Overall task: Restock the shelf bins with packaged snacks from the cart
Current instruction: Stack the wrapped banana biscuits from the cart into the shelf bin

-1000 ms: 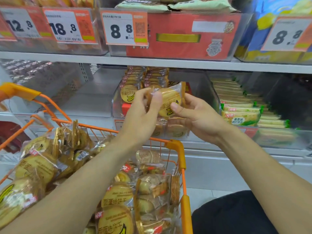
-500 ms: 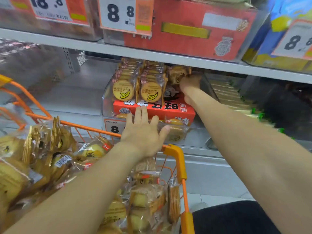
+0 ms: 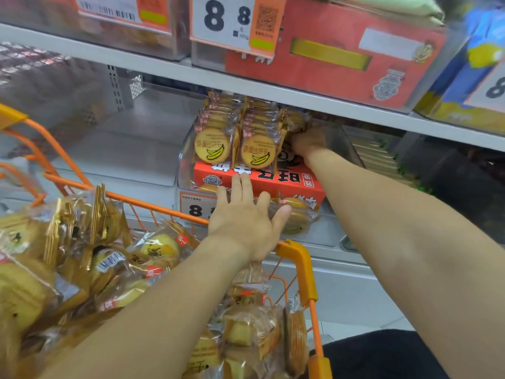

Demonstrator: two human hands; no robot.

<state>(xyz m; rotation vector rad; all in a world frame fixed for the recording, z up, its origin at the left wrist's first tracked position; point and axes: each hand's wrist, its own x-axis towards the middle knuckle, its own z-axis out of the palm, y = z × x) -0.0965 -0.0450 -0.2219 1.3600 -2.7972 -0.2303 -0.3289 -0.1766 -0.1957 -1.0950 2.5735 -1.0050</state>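
Note:
A clear shelf bin [image 3: 183, 160] holds two upright rows of banana biscuit packets [image 3: 212, 144] standing on a red box [image 3: 273, 184]. My right hand [image 3: 308, 142] reaches deep into the bin's right side, fingers curled on a biscuit packet [image 3: 296, 121] at the head of a third row. My left hand [image 3: 246, 222] lies flat with spread fingers against the bin's front, touching the red box. The orange cart [image 3: 297, 258] below is piled with loose biscuit packets [image 3: 158, 250].
The upper shelf edge [image 3: 164, 67] hangs low over the bin, bearing a red carton [image 3: 341, 56] and an 8.8 price tag [image 3: 226, 20]. A neighbouring bin of green-trimmed packets [image 3: 374, 154] stands to the right. The cart's rim runs just under my left wrist.
A second ago both hands held one packet in front of the bin. The right hand carried it deep into the bin's right side, and the left dropped flat onto the bin's front.

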